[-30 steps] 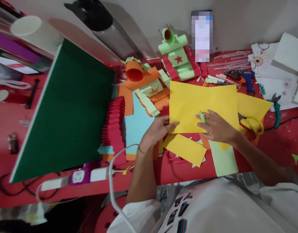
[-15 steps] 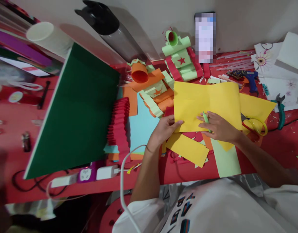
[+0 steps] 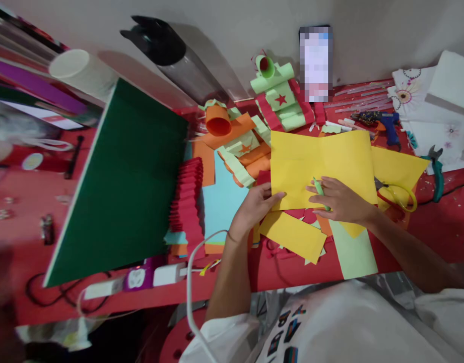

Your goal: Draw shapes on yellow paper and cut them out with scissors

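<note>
A yellow sheet of paper [image 3: 322,156] with faint crease lines lies over other papers on the red table. My left hand [image 3: 256,201] grips its lower left corner, thumb on top and fingers tucked underneath, partly hidden. A light green pen [image 3: 321,192] is held between the fingers of my right hand [image 3: 341,199], which rests on the sheet's lower middle. Below the sheet are a smaller yellow piece [image 3: 294,234] and a pale green strip [image 3: 354,252]. Scissors [image 3: 398,194] with yellow and red handles lie just right of the sheet.
Paper models, one orange [image 3: 237,146] and one green [image 3: 279,98], stand behind. A dark green board [image 3: 122,191] leans at left near a bottle [image 3: 179,55]. At right are a glue gun [image 3: 386,123] and pliers [image 3: 437,174]. A white cable [image 3: 190,282] crosses by my left arm.
The camera view has shifted slightly, so the surroundings sit a little lower. Both hands keep nearly the same place and hold on the sheet and the pen.
</note>
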Tool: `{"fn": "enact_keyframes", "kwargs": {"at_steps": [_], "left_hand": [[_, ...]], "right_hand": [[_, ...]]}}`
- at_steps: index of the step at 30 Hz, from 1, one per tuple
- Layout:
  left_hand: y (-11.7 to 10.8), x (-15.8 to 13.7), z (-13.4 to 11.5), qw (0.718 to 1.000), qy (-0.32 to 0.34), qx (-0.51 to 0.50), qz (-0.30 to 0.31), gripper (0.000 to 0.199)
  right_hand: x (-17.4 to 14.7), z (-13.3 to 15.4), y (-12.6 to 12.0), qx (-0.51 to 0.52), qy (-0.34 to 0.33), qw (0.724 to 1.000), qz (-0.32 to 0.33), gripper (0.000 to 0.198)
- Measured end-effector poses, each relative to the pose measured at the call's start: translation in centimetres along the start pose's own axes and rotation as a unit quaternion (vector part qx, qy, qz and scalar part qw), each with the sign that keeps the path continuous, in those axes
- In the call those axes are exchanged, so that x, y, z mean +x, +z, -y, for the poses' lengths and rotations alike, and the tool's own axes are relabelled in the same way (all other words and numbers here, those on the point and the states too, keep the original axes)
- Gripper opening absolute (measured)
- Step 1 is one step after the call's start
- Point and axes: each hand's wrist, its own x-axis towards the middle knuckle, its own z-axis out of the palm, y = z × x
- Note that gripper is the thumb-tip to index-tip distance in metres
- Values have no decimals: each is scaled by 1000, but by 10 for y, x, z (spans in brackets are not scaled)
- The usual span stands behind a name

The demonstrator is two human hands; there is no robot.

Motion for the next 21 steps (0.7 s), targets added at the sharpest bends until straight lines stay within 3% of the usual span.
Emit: {"fn": "enact_keyframes", "kwargs": {"at_steps": [21], "left_hand": [[-4, 0, 2, 1000, -1, 12, 0, 63]], "right_hand": [[0, 0, 5, -22, -20, 999, -15, 18]]}}
